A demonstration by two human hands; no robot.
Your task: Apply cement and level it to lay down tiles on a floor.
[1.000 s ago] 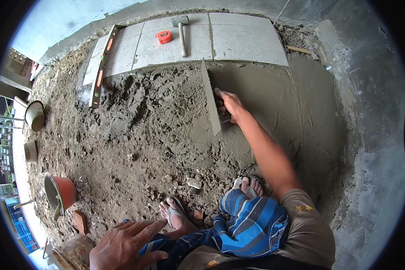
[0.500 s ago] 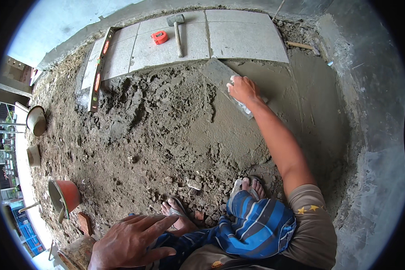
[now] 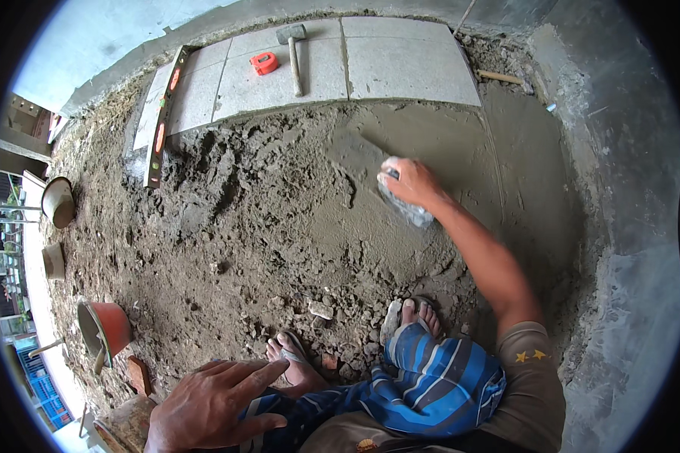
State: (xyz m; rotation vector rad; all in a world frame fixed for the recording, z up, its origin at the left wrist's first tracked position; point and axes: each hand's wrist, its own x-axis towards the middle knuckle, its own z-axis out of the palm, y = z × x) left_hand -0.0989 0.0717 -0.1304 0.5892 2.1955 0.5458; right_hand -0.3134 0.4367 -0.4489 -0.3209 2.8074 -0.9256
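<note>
My right hand (image 3: 412, 183) is wrapped round the handle of a flat rectangular plastering trowel (image 3: 360, 155). Its blade, blurred and smeared with grey mortar, lies on the wet mortar bed (image 3: 453, 143) just in front of the laid tiles. Left of the blade the mortar turns rough and lumpy. My left hand (image 3: 219, 400) hangs near my left knee with its fingers stretched out and nothing in it.
On the grey tiles (image 3: 400, 64) lie a rubber mallet (image 3: 295, 64), a red tape measure (image 3: 264, 63) and a spirit level (image 3: 162, 124). Buckets, one of them orange (image 3: 113, 328), stand along the left. A plastered wall (image 3: 635, 249) rises on the right. Stones lie by my feet.
My right hand has brought the trowel slightly nearer to me, away from the tile edge, over the mortar. The left hand stays nearly where it was.
</note>
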